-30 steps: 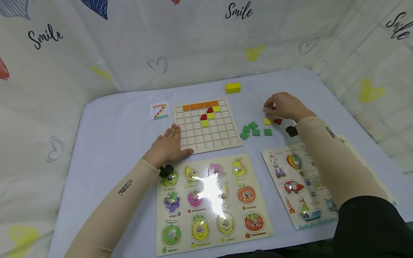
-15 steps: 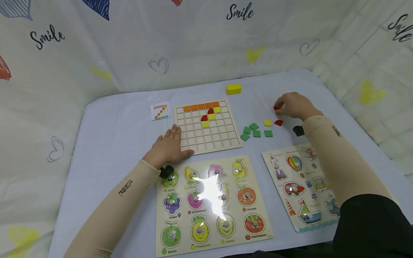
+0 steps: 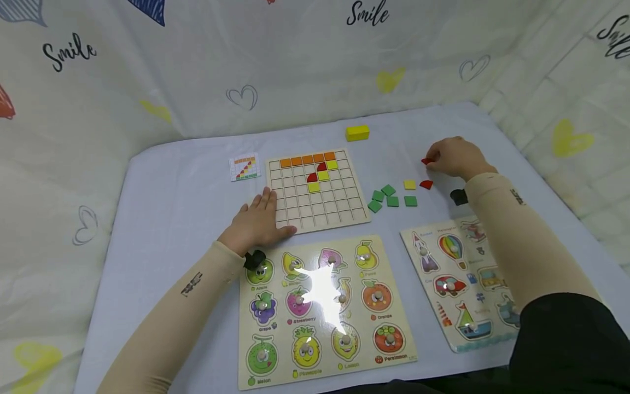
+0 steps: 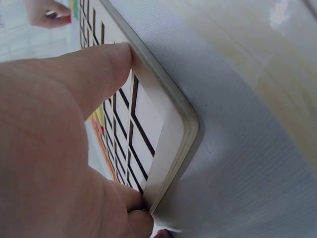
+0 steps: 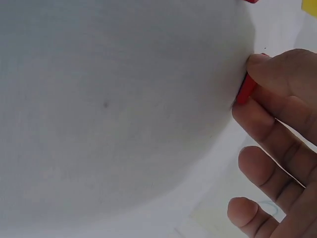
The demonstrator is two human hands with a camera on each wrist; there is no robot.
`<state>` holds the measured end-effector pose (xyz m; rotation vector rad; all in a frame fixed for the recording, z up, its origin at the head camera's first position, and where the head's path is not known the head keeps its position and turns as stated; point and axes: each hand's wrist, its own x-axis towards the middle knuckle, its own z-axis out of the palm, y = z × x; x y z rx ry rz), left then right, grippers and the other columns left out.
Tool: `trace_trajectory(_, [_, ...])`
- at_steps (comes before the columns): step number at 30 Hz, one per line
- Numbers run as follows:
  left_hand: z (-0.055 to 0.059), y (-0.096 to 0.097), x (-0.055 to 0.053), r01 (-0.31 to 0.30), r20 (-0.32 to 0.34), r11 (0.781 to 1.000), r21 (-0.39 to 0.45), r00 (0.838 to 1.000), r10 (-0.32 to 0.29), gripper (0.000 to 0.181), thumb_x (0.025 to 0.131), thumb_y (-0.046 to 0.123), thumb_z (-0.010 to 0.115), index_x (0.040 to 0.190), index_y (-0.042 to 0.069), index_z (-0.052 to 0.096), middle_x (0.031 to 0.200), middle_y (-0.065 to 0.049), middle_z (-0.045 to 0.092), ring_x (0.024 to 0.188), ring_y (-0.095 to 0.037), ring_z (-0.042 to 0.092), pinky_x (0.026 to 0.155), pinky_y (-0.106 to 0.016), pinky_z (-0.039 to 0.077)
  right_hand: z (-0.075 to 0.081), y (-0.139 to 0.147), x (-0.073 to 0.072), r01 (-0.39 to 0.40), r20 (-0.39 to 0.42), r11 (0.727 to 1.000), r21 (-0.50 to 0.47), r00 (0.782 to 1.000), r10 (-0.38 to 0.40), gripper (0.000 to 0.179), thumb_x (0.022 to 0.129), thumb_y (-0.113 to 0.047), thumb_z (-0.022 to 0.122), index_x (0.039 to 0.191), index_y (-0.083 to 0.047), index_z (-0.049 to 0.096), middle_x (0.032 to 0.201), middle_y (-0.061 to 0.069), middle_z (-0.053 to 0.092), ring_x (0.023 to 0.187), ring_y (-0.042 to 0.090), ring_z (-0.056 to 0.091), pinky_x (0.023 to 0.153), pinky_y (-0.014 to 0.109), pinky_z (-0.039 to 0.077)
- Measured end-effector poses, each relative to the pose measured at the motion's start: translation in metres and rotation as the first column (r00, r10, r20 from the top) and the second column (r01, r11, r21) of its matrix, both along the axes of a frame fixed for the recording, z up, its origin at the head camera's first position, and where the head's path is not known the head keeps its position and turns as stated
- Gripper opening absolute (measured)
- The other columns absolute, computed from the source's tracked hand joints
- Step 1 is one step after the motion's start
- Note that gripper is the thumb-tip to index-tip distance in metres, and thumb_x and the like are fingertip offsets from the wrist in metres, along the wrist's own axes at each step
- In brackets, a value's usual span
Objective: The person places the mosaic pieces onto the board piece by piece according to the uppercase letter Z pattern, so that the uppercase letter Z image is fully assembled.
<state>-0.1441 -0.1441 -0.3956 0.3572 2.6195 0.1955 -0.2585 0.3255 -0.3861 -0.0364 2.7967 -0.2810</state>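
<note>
Lengthwise, the red piece points left from the right grip.

"Smile" reads on backdrop, "Melon", "Grape", "Persimmon" etc. on fruit bd.

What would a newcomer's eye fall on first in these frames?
Probably the white glare on the fruit puzzle, near and central in the head view. Next, the grid just beyond, with an orange row along its far side, red and yellow pieces running diagonally below, and the left grip resting at its near left corner. Then, off to the right, the right grip pinching a red piece.
</note>
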Motion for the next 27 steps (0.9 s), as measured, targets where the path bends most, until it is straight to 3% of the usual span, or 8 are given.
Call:
trace_trajectory(6, [0.001, -0.001, 0.0, -0.004, 0.004, 1.0, 0.0, 1.0, 0.004, 0.11, 0.098, 0.067, 0.054, 0.166, 0.001, -0.001, 0.175, -0.018, -0.006, 0.164, -0.037, 0.005, 0.131, -0.06, 0.015, -0.004, -0.01, -0.006, -0.022, -0.008, 0.999, -0.032, 1.0, 0.022, 0.036, 0.099, -0.018, 0.064, 0.131, -0.003, 0.068, 0.132, 0.025, 0.061, 0.114, 0.042, 0.045, 0.097, 0.06, 0.048])
trace_trajectory(15, [0.001, 0.0, 0.0, -0.01, 0.013, 1.0, 0.004, 1.0, 0.01, 0.109, 0.099, 0.067, 0.054, 0.166, 0.001, -0.001, 0.175, -0.017, -0.007, 0.164, -0.037, 0.003, 0.132, -0.059, 0.013, -0.004, -0.046, -0.012, -0.162, -0.06, 0.986, -0.051, 0.986, 0.159, 0.033, 0.097, -0.015, 0.067, 0.128, -0.005, 0.072, 0.135, 0.021, 0.066, 0.125, 0.041, 0.05, 0.114, 0.063, 0.04])
trace_trajectory(27, [-0.005, -0.002, -0.002, -0.013, -0.007, 1.0, 0.002, 1.0, 0.013, 0.11, 0.098, 0.068, 0.053, 0.166, 0.002, -0.002, 0.176, -0.016, -0.007, 0.165, -0.036, 0.004, 0.132, -0.058, 0.014, -0.004, -0.11, -0.022, -0.305, -0.111, 0.948, -0.086, 0.949, 0.295, 0.028, 0.094, -0.013, 0.069, 0.121, -0.007, 0.076, 0.129, 0.018, 0.068, 0.119, 0.037, 0.054, 0.113, 0.057, 0.043])
